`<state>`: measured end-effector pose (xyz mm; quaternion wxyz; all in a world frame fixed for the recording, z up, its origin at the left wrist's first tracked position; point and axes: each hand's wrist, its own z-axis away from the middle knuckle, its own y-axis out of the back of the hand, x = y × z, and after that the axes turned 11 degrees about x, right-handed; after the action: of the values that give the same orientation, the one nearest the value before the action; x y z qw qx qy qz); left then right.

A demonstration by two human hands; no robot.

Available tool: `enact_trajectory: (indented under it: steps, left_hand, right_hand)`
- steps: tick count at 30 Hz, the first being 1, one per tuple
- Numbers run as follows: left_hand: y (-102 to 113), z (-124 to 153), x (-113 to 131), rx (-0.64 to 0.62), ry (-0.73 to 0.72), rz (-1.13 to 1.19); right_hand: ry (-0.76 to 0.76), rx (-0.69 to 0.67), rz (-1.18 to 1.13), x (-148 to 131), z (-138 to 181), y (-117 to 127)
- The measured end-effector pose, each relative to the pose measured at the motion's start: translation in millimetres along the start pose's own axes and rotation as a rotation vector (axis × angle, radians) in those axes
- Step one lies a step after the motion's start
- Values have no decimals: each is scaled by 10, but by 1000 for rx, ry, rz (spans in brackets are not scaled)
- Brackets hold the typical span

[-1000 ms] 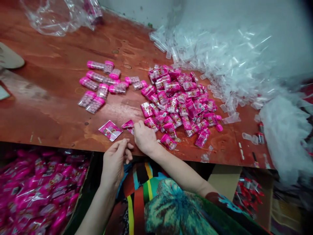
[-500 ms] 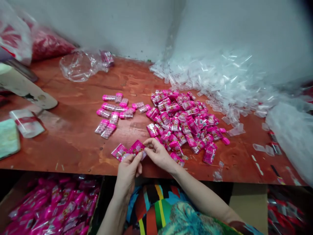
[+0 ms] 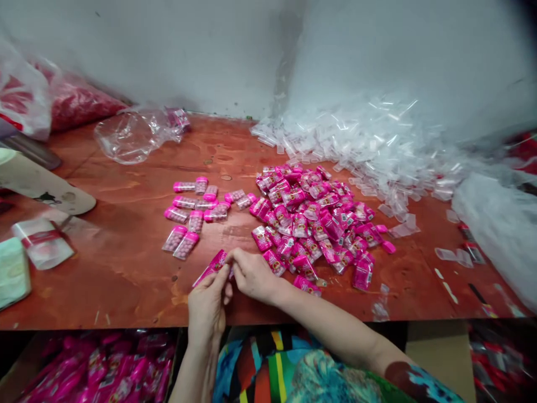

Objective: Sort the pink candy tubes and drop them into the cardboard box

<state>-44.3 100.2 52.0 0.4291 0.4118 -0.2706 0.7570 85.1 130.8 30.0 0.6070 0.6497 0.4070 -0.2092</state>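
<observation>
Near the front edge of the table, a pink printed wrapper (image 3: pixel 215 264) is pinched between both hands. My left hand (image 3: pixel 207 302) grips it from below, thumb against fingers. My right hand (image 3: pixel 254 274) has its thumb and index finger closed at the wrapper's right end. Fingers cover that end, so anything inside is hard to make out. Just beyond lie several small clear bottles of pink candy balls with pink caps (image 3: pixel 195 221). To the right of my right hand spreads a pile of pink wrapped candy bottles (image 3: pixel 314 218).
Clear empty plastic bottles (image 3: pixel 369 145) are heaped along the wall. A clear plastic bag (image 3: pixel 130 137) sits at the back left, a pale tumbler (image 3: pixel 46 182) at the left. Below the table edge stands a box of pink packages (image 3: pixel 104 369). A cloudy plastic bag (image 3: pixel 495 229) lies right.
Both hands have shifted slightly left with the pink wrapper, which now shows less and sits more steeply. The camera view has tilted up a little, so the table appears lower.
</observation>
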Motion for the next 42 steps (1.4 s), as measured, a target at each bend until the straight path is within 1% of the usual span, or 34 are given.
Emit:
enact_trajectory:
  steps: [4,6,8,11,13,15,18,21,26,28,31,34,35,37,38,40,41,42]
  left_hand:
    - [4,-61,107,-98,91,72]
    - [10,-111,140,-85,109,105]
    - [9,-159,157,-36,120,136]
    - [-2,-188,160,19,149,211]
    - [-7,-170,155,31,166,262]
    - [-8,-136,150,36,202,289]
    - [-6,-87,140,82,284,315]
    - [-2,-46,126,122,329,332]
    - [35,33,82,80,343,317]
    - [62,50,39,75,335,320]
    - [94,84,-52,71,310,346]
    - [104,233,-129,38,264,373]
    - [101,303,-151,60,244,364]
    - [86,414,-208,146,195,330]
    - [84,439,-248,170,179,306]
    - [106,435,-339,123,198,284]
    - [127,426,-383,113,209,289]
    - [151,423,-422,114,219,303]
  right_hand:
    - [87,-116,106,7,-170,118]
    - [98,-143,147,47,-358,214]
    - [47,-112,261,117,-627,324]
    - [-69,-25,579,267,-1078,449]
    - [-104,43,745,373,-1305,458]
    - [-83,61,824,448,-1421,409]
    - [-35,39,846,463,-1399,306]
    - [18,-22,835,378,-1221,243]
    - [119,-155,767,220,-809,231]
    - [111,-169,727,216,-714,231]
    - [32,-114,704,246,-724,218]
    - [-1,-13,719,200,-806,210]
    - [-5,24,742,177,-828,215]
    - [11,176,760,201,-885,219]
    - [0,216,721,269,-932,199]
    - [-26,252,686,492,-1065,81]
    - [-25,227,682,613,-1135,-5]
    - [-69,251,666,720,-1195,-91]
